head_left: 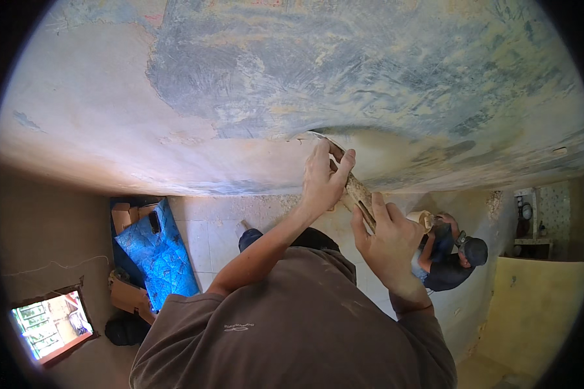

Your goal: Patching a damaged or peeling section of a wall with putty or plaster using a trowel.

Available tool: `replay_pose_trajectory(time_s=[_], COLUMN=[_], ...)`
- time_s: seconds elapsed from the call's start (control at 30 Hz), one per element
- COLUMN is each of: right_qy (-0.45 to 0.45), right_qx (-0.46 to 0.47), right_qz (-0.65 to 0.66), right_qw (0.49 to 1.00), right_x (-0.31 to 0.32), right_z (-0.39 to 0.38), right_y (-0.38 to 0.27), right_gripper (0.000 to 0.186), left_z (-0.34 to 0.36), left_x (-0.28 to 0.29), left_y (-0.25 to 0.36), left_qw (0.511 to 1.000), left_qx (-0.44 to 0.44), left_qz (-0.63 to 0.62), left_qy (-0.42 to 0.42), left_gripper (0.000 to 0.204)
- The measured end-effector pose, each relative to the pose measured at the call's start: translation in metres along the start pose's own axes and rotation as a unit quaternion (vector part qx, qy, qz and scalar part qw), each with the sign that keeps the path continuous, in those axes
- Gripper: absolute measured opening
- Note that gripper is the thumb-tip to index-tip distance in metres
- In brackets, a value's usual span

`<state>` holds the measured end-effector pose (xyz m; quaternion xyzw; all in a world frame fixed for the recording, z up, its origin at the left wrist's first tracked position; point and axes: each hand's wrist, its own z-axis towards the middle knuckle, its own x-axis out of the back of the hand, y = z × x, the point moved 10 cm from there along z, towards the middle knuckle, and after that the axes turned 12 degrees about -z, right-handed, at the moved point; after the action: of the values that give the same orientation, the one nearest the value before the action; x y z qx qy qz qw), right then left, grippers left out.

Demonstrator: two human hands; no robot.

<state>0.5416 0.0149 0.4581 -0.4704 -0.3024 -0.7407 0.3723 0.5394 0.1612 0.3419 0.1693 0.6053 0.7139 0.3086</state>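
Both of my hands are on a long, beige, dirt-caked tool (359, 194) with a slot along it, shaped like a scraper; I cannot tell its exact kind. Its thin upper end meets the wall (240, 84), where patchy grey and blue coating borders bare pale plaster. My left hand (324, 178) is closed around the tool's upper part, close to the wall surface. Lower down and to the right, my right hand (394, 243) grips the other end between thumb and fingers. Part of the tool is hidden by my fingers.
At the right, another person (451, 266) in a dark cap crouches on the floor near the wall. A blue quilted sheet (159, 249) lies over cardboard boxes (130, 295) at the left. A small window (55, 327) and a yellow partition (542, 311) flank the room.
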Motion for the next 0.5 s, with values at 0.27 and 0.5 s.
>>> replay_pose_trajectory(time_s=[0.27,0.5], right_qy=[-0.004,0.017], right_qx=[-0.019,-0.018], right_qz=[0.061,0.051], right_qw=[0.998,0.998], right_x=[-0.009,-0.038], right_z=[-0.007,-0.005], right_y=[0.013,0.019], right_gripper=[0.035,0.037], left_z=[-0.009,-0.001], left_x=[0.002,0.007], left_y=[-0.001,-0.026], left_qw=[0.998,0.997], left_qx=[0.063,0.046], left_qz=[0.023,0.058], left_qy=[-0.005,0.017], left_gripper=[0.035,0.034])
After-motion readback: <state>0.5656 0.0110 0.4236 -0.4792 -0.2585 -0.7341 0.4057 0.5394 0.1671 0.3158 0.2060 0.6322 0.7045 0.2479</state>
